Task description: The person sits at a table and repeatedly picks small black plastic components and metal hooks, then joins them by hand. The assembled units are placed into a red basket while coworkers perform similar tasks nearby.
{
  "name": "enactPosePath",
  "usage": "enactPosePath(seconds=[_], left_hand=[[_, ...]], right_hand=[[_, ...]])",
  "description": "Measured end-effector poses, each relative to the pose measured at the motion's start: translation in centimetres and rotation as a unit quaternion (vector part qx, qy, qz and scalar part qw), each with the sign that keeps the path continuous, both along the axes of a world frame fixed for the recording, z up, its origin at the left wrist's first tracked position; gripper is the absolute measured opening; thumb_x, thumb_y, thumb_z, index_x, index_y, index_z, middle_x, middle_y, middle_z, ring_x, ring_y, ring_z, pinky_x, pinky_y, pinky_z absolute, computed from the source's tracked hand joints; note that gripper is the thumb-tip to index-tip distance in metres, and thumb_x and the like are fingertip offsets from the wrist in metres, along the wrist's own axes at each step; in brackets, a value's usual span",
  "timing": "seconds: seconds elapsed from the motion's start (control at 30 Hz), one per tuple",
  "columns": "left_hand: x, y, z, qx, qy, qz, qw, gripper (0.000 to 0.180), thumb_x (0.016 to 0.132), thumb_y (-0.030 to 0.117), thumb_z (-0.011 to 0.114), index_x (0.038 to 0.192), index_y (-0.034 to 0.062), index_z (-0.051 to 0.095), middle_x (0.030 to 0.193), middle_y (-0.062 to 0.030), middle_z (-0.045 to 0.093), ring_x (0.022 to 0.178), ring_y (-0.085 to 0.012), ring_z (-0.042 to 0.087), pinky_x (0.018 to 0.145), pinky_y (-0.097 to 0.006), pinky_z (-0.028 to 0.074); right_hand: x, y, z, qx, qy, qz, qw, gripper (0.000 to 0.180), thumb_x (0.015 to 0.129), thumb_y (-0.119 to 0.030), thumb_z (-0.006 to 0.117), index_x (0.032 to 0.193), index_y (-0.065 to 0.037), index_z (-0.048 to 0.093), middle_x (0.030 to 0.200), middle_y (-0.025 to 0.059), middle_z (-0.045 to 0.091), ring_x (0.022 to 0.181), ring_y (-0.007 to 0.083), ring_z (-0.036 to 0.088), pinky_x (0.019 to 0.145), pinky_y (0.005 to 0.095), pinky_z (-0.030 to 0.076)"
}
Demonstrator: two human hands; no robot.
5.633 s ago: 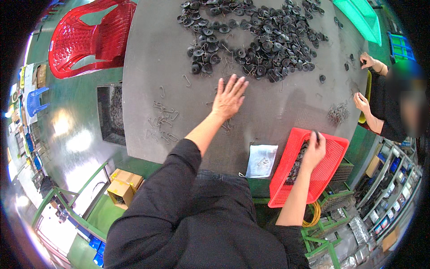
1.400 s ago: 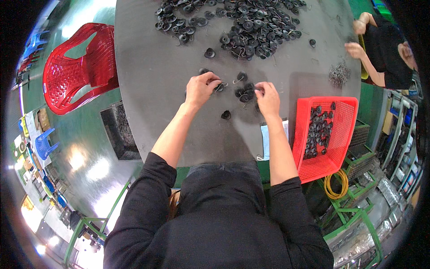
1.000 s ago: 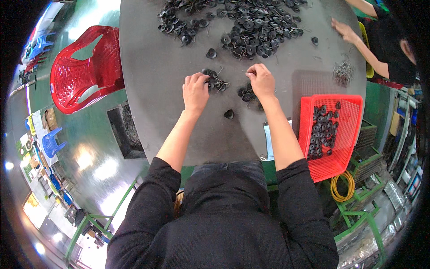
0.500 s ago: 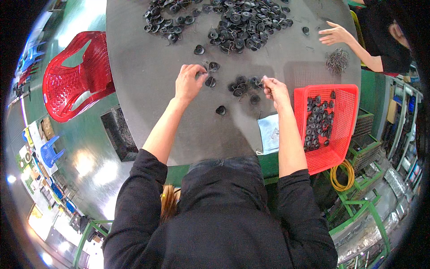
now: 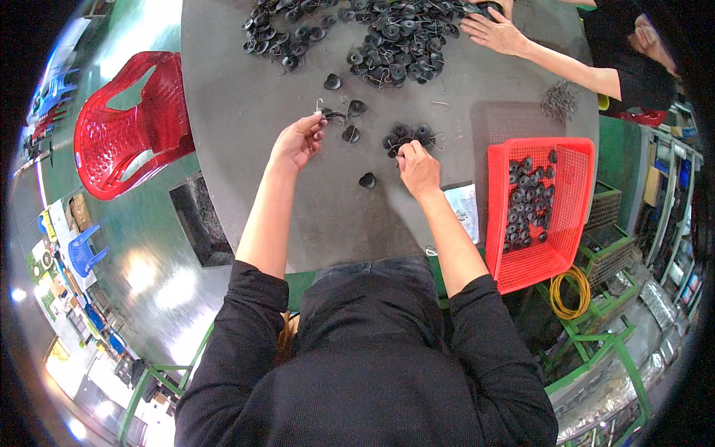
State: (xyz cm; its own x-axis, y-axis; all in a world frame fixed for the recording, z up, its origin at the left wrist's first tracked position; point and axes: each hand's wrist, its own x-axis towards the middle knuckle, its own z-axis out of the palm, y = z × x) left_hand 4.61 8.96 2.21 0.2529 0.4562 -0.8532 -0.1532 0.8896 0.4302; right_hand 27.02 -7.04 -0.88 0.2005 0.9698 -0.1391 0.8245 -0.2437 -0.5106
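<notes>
My left hand [image 5: 299, 140] pinches a black suction cup [image 5: 333, 115] with a thin wire hook, held above the grey table. Beside it lie two more cups, one a dark disc [image 5: 351, 134] nearest my fingers. My right hand [image 5: 418, 167] is closed over the near edge of a small cluster of black suction cups [image 5: 422, 132], some with wire hooks sticking out. Whatever its fingertips grip is hidden. A single cup [image 5: 367, 180] lies between my hands, closer to me.
A red basket [image 5: 542, 280] holding several black cups stands at right. Large piles of hooked cups [image 5: 395, 48] cover the far table, where a co-worker's hand [image 5: 497, 36] rests. A tangle of wire hooks [image 5: 559, 100] lies far right. A red chair [image 5: 97, 156] stands left.
My right hand has moved left onto the small cluster. My left hand has drawn back slightly with a cup showing in its fingers. The co-worker's hands have reached left to the pile.
</notes>
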Motion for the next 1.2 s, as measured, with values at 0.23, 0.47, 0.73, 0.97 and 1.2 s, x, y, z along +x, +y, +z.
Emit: enactPosePath(seconds=[0.23,0.47,0.73,0.97,1.2], left_hand=[[3.2,-4.8,0.8,0.318,0.475,-0.403,0.715,0.046,0.076,0.024,0.065,0.118,0.0078,0.055,0.102,-0.0087,0.066,0.089,-0.024,0.064,0.079,-0.036,0.049],[8.3,-8.1,3.3,0.463,0.205,-0.378,0.775,0.029,0.087,0.015,0.053,0.114,0.0089,0.059,0.106,-0.0089,0.063,0.091,-0.0204,0.062,0.078,-0.032,0.048],[9.0,-7.9,4.6,0.283,0.22,-0.452,0.817,0.028,0.091,0.027,0.049,0.105,0.0084,0.064,0.087,-0.0076,0.064,0.084,-0.0151,0.062,0.071,-0.028,0.046],[5.8,-7.6,3.0,0.34,0.281,-0.469,0.765,0.03,0.087,0.031,0.052,0.1,0.0066,0.064,0.096,-0.0178,0.063,0.089,-0.034,0.06,0.076,-0.042,0.048],[1.1,-7.0,0.6,0.349,0.411,-0.411,0.735,0.027,0.08,0.024,0.063,0.102,0.0088,0.061,0.099,-0.0104,0.064,0.093,-0.0287,0.06,0.078,-0.04,0.048]], right_hand=[[1.2,1.3,5.3,-0.036,0.056,-0.02,0.998,0.01,0.074,-0.014,0.062,0.078,-0.009,0.056,0.082,0.0069,0.058,0.074,0.0267,0.061,0.064,0.0375,0.049],[2.1,-0.6,4.4,-0.036,0.369,-0.185,0.91,0.01,0.083,-0.013,0.06,0.085,-0.005,0.055,0.076,0.0017,0.055,0.07,0.0125,0.054,0.064,0.0265,0.043],[0.3,-1.3,1.7,0.01,0.454,-0.222,0.863,0.011,0.083,-0.012,0.06,0.09,-0.005,0.056,0.079,0.0014,0.054,0.072,0.0122,0.053,0.063,0.0275,0.044],[4.9,-1.5,0.3,-0.025,-0.03,-0.196,0.98,0.018,0.075,-0.019,0.067,0.089,-0.011,0.058,0.092,0.0072,0.056,0.082,0.0269,0.06,0.069,0.0394,0.048],[7.9,-1.7,-2.4,0.029,0.169,-0.163,0.971,0.012,0.079,-0.015,0.064,0.087,-0.007,0.06,0.083,0.0056,0.059,0.074,0.0211,0.058,0.062,0.0342,0.045]])
